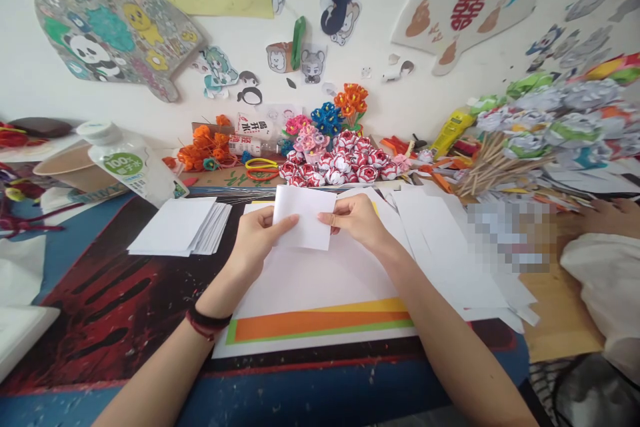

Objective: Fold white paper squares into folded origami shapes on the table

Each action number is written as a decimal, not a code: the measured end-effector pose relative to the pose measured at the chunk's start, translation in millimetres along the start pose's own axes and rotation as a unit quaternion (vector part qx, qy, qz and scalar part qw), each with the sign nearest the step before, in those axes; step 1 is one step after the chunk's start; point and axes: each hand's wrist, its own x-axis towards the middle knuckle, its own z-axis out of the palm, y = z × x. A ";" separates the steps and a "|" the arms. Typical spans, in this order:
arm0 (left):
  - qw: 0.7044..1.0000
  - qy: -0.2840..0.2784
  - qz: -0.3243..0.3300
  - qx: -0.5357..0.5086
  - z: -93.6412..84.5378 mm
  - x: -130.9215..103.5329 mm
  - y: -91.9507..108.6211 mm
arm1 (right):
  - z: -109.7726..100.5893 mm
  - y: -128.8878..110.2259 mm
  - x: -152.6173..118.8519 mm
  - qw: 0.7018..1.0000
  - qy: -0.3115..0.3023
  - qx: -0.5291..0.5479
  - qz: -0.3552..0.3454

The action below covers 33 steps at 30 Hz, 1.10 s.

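Left hand (257, 233), thumb and fingers closed on the left edge of a small white paper (305, 217); right hand (355, 219), pinching its right edge; both forearms angled inward, the paper raised over large sheets (320, 280). Clear plastic bottle (131, 163), white-capped, tilted beside a paper stack (175, 225); contents unclear.

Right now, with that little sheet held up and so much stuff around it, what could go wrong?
The white sheet, pinched by the left hand and right hand, could crease in the wrong spot. The right forearm, close to the loose papers, might push some askew. The fanned stack might slide if the left arm brushes it.
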 end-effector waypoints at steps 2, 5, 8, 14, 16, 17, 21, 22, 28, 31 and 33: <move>1.000 -0.001 -0.006 -0.005 -3.6 1.8 2.1 | -0.4 -1.3 -0.3 1.000 0.008 0.005 -0.002; 1.000 0.007 -0.002 -0.018 -11.4 5.4 5.6 | -2.4 -2.6 -0.2 1.000 0.021 0.023 0.001; 1.000 0.015 0.005 -0.018 -17.3 8.8 7.5 | -4.2 -1.9 0.4 0.999 0.029 0.025 0.003; 0.998 0.041 0.032 0.025 -20.2 9.8 6.5 | -1.7 0.8 0.8 0.999 0.033 0.027 0.001; 0.997 0.030 0.044 0.046 -20.9 8.8 6.7 | -1.3 1.4 1.1 0.999 0.037 0.023 0.000; 0.997 0.016 0.048 0.055 -21.3 8.5 6.9 | -1.4 1.8 1.3 0.999 0.038 0.019 0.000; 0.995 -0.022 0.072 0.064 -23.5 9.0 6.4 | -1.6 2.2 1.8 0.999 0.028 0.010 0.011; 0.995 -0.015 0.081 0.063 -24.0 9.4 6.0 | -1.1 2.0 1.8 0.999 0.026 0.011 0.015; 0.991 0.003 0.096 0.087 -26.2 9.2 6.9 | 3.5 1.5 1.5 0.999 0.022 0.020 0.030; 0.991 -0.008 0.109 0.081 -27.2 8.2 8.6 | 6.1 1.8 1.1 0.999 0.015 0.025 0.037; 0.992 0.004 0.109 0.065 -27.9 8.2 8.8 | 7.9 1.8 0.5 0.999 0.008 0.024 0.042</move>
